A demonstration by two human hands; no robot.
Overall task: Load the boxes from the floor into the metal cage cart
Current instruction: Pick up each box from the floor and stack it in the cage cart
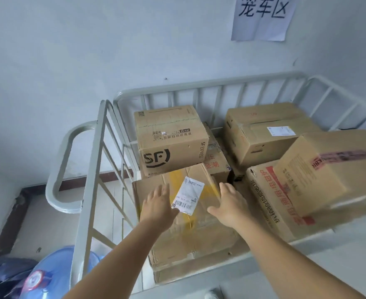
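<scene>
pale wall [70, 50], paper sign [264, 16], dark skirting [74, 183], light tiled floor [55, 223]

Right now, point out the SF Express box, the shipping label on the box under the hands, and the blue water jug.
SF Express box [169, 138]: head view, top face near its front edge.
Shipping label [188, 196]: head view, middle of the white sticker.
Blue water jug [59, 270]: head view, its rounded shoulder.

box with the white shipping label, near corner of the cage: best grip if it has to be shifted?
Probably the two long side faces of the labelled box, one hand each, coming down from above on the near side. The left hand and right hand lie open over its top now. The SF box blocks the far end, the cage cart rail crowds the left.
</scene>
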